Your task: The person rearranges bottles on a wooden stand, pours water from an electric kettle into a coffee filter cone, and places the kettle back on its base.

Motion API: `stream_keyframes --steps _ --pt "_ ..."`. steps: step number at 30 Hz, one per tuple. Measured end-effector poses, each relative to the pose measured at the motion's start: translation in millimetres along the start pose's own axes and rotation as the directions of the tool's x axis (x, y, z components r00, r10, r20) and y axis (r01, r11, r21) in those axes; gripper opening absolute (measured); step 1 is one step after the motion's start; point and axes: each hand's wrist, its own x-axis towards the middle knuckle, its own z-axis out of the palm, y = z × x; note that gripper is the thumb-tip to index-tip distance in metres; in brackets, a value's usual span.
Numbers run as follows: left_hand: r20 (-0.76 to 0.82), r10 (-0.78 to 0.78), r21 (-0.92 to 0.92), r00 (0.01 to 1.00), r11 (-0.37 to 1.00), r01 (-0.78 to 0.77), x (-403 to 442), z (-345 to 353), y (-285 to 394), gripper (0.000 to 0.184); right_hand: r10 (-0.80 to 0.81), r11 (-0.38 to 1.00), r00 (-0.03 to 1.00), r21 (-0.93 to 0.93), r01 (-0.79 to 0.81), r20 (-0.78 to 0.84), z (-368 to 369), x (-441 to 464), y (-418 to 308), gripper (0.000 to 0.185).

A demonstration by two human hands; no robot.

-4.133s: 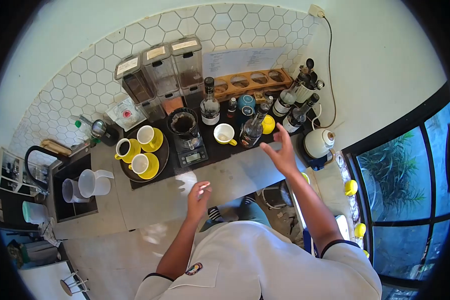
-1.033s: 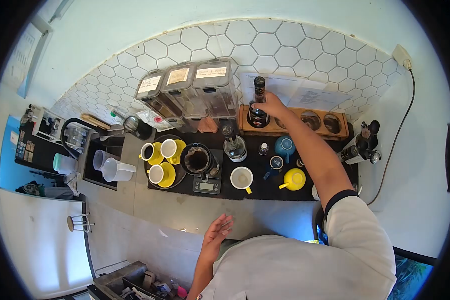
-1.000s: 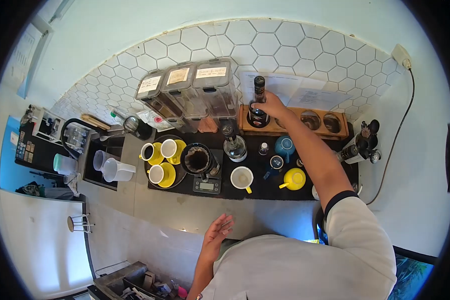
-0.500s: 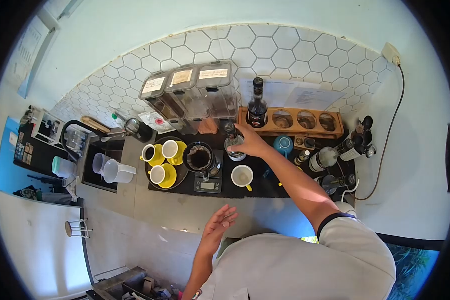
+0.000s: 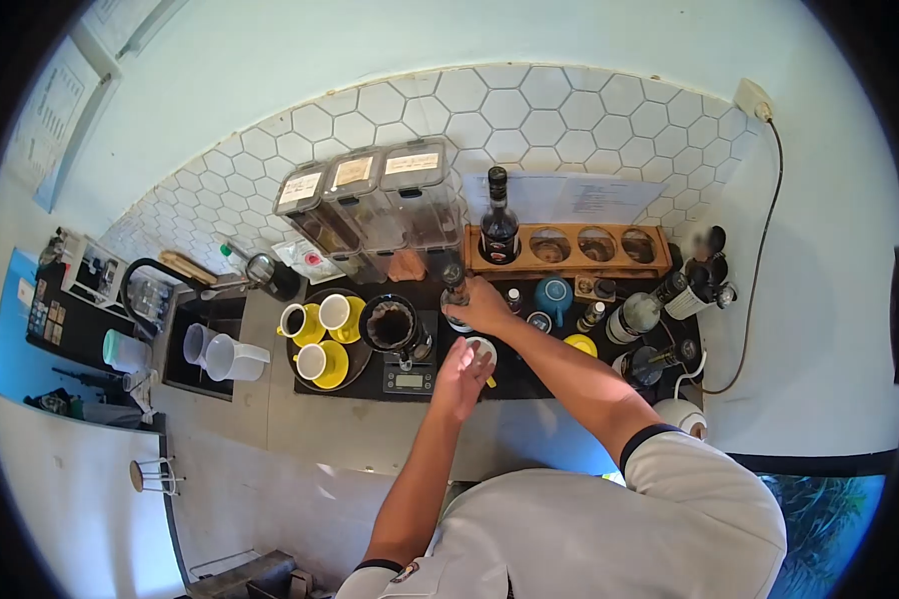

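My right hand (image 5: 483,304) is wrapped round a clear bottle (image 5: 454,284) that stands on the black mat beside the coffee dripper (image 5: 391,325). Just in front of it, my left hand (image 5: 457,381) is raised over the mat's front edge with its fingers apart, holding nothing. It partly covers a white cup (image 5: 483,351) with a yellow handle. The dripper, with dark grounds in its filter, stands by a digital scale (image 5: 410,379). A dark bottle (image 5: 498,220) stands upright in the left hole of the wooden rack (image 5: 624,262).
On the left, a round tray (image 5: 352,372) bears several white cups on yellow saucers. Behind stand lidded containers (image 5: 413,200). To the right are a blue cup (image 5: 553,296), more bottles (image 5: 633,317) and a utensil holder (image 5: 691,298). Plastic jugs (image 5: 236,358) stand at the sink.
My right hand has moved from the dark bottle, which stays in the rack, to the clear bottle. My left hand has moved up and forward towards the white cup.
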Motion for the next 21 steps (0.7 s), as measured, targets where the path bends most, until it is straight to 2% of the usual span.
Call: stream_keyframes --steps 1,2,4,5,6,8,9,10,11,12,14,15,17,21 --pt "0.021 0.021 -0.022 1.0 1.0 -0.02 3.4 2.5 3.7 0.048 0.001 0.997 1.0 0.081 -0.002 0.012 -5.5 -5.4 -3.6 0.047" --pt "0.024 0.016 -0.02 1.0 1.0 -0.016 6.1 5.1 5.9 0.048 0.004 0.997 1.0 0.08 -0.005 0.008 -10.4 -8.8 -7.5 0.047" --pt "-0.09 0.066 -0.022 0.994 0.997 -0.068 7.3 12.7 8.3 0.074 -0.076 0.977 0.993 0.194 0.093 -0.09 -23.1 -16.5 -22.1 0.044" --pt "-0.112 0.113 0.046 0.987 0.993 -0.109 7.7 15.4 6.6 0.073 -0.009 0.967 0.999 0.253 0.02 -0.047 -32.6 -21.3 -31.1 0.045" --pt "-0.112 0.109 0.049 0.988 0.993 -0.104 4.5 25.0 7.0 0.073 -0.004 0.967 0.999 0.254 0.016 -0.05 -44.8 -28.2 -44.4 0.045" --pt "-0.077 0.273 0.105 0.959 0.959 -0.265 -9.0 55.9 13.8 0.054 -0.062 0.968 0.993 0.234 0.085 -0.105 -65.6 -38.8 -68.9 0.054" --pt "-0.031 0.289 0.118 0.957 0.951 -0.284 -11.6 61.8 13.7 0.06 -0.06 0.968 0.993 0.236 0.084 -0.106 -72.2 -41.0 -74.3 0.054" --pt "-0.031 0.289 0.12 0.957 0.952 -0.283 -14.7 70.1 15.4 0.06 -0.111 0.946 0.976 0.282 0.162 -0.187 -78.7 -43.0 -77.2 0.054" --pt "0.061 0.33 0.143 0.942 0.931 -0.335 -17.2 78.5 17.4 0.061 -0.156 0.916 0.95 0.321 0.241 -0.269 -86.2 -45.6 -80.7 0.054" --pt "0.154 0.364 0.161 0.919 0.908 -0.386 -20.3 86.9 20.5 0.063 -0.153 0.916 0.951 0.322 0.239 -0.27 -96.2 -48.9 -87.3 0.054" --pt "0.205 0.365 0.135 0.908 0.909 -0.395 -24.2 101.6 28.3 0.066 -0.29 0.859 0.852 0.274 0.433 -0.436 -120.6 -54.2 -100.3 0.052" --pt "0.249 0.343 0.187 0.906 0.901 -0.392 -25.5 108.3 32.7 0.065 -0.324 0.882 0.854 0.197 0.428 -0.406 -134.7 -54.9 -100.0 0.052" --pt "0.32 0.279 0.287 0.905 0.882 -0.374 -30.0 121.2 44.9 0.063 -0.302 0.89 0.846 0.188 0.415 -0.439 -157.7 -57.6 -111.4 0.053" --pt "0.404 0.234 0.289 0.885 0.885 -0.366 -37.2 118.7 51.2 0.063 -0.268 0.909 0.81 0.142 0.393 -0.521 -190.7 -50.4 -106.1 0.051"
